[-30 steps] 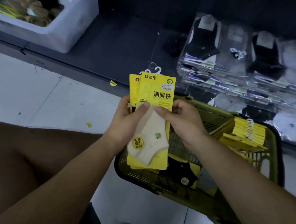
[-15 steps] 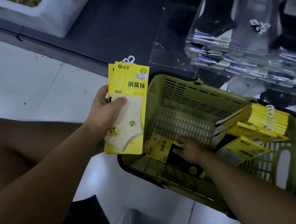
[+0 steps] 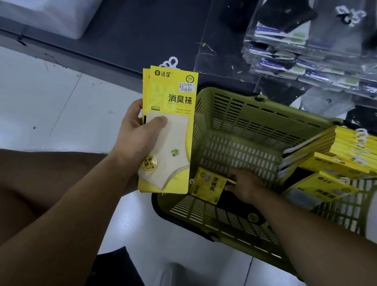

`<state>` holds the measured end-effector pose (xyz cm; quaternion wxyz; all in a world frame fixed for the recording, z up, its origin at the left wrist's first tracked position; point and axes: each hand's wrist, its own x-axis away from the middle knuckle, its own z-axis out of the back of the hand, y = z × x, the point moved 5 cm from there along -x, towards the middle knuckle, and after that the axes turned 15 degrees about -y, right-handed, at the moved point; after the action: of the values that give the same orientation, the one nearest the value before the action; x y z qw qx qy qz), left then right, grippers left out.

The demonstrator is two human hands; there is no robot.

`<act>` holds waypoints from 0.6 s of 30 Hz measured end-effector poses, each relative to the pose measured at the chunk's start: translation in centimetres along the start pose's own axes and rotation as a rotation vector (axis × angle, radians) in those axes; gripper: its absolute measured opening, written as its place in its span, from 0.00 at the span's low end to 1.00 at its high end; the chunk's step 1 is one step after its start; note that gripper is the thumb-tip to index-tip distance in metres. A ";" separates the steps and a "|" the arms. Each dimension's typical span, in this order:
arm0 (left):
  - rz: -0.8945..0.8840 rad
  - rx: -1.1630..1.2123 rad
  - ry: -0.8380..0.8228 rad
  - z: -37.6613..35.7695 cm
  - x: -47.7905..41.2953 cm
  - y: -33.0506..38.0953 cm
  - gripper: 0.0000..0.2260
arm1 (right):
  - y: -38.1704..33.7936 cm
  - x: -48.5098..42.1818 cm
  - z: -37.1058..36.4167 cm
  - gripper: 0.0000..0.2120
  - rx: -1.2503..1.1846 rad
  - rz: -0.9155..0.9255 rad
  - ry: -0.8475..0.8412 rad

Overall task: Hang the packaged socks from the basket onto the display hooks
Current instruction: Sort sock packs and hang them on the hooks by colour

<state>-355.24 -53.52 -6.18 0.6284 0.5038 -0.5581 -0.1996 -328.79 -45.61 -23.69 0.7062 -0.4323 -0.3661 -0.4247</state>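
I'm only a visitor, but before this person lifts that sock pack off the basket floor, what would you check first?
1. The left hand grips the held packs, thumb across the front: ok.
2. The white hanger loops on them point up: ok.
3. The right hand reaches the loose pack on the floor of the basket: ok.
4. Its fingers pinch that pack: cannot tell.
5. The stacked packs sit apart from the loose pack: ok.
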 end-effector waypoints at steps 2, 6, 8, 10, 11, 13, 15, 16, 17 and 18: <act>-0.002 0.012 -0.014 0.1 0.0 -0.1 0.14 | 0.1 -0.1 0.0 0.20 -0.042 0.017 -0.023; -0.011 0.022 -0.022 0.2 -0.1 -0.2 0.14 | 1.1 0.1 0.6 0.07 -0.208 0.040 -0.026; -0.013 0.023 -0.025 0.2 -0.1 -0.2 0.14 | 1.7 0.4 1.1 0.07 -0.264 0.042 -0.005; -0.013 0.023 -0.027 0.2 -0.1 -0.1 0.15 | 1.9 1.0 1.9 0.09 -0.341 0.063 0.023; -0.016 0.021 -0.026 0.2 -0.1 -0.1 0.15 | 1.9 1.3 2.4 0.08 -0.394 0.084 0.031; -0.019 0.022 -0.017 0.3 -0.2 -0.2 0.13 | 1.9 2.3 3.6 0.05 -0.538 0.134 0.063; -0.010 0.020 -0.008 0.3 -0.1 -0.2 0.13 | 1.6 3.7 4.9 0.02 -0.669 0.191 0.119; -0.004 0.015 -0.007 0.3 0.0 -0.1 0.14 | 1.5 4.4 5.6 0.01 -0.728 0.228 0.145; 0.002 0.008 -0.007 0.3 0.0 0.0 0.14 | 1.2 5.0 6.3 0.01 -0.782 0.267 0.163; 0.007 0.001 -0.005 0.3 0.1 0.1 0.14 | 0.9 5.8 7.1 0.02 -0.831 0.309 0.178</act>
<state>-355.56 -53.71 -6.07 0.6275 0.5016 -0.5614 -0.1986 -326.90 -40.53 -16.28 0.5566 -0.6906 -0.0338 -0.4607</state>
